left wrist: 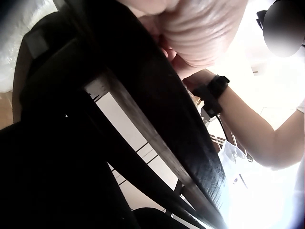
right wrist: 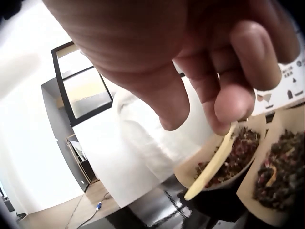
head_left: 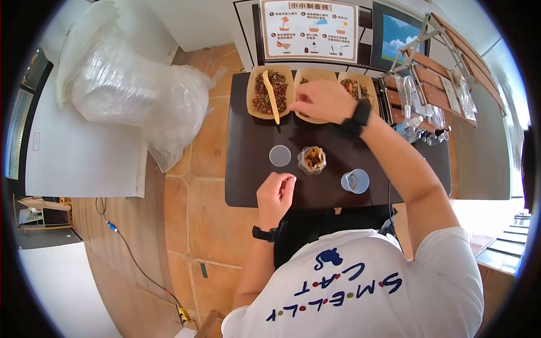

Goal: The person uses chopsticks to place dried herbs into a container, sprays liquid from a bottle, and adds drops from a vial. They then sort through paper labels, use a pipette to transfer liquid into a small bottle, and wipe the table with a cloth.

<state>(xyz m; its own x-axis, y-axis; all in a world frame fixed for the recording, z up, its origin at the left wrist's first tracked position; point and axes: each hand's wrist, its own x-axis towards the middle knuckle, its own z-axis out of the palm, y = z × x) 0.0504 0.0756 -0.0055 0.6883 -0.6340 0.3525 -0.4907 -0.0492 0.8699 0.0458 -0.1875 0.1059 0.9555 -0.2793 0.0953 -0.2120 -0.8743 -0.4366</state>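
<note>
My right hand (head_left: 326, 101) hovers over the middle paper tray (head_left: 309, 74), partly covering it. In the right wrist view that hand (right wrist: 214, 67) has loosely bent fingers, a gap before the thumb, and nothing held. A pale wooden stick (head_left: 271, 97) lies across the left tray of dried plant bits (head_left: 262, 101); a third filled tray (head_left: 369, 81) is at the right. My left hand (head_left: 274, 197) rests at the table's front edge, fingers loosely curled, seemingly empty. Beyond it are a clear round cup or lid (head_left: 279, 156) and a clear vessel with brown paper lining (head_left: 305, 163).
A clear plastic cup (head_left: 362, 181) stands at the front right of the dark table (head_left: 248, 163). Small bottles (head_left: 414, 132) and a folding wooden rack (head_left: 431, 83) are on the right. A printed sign (head_left: 309, 31) stands behind the trays; a plastic-wrapped object (head_left: 118, 79) is left.
</note>
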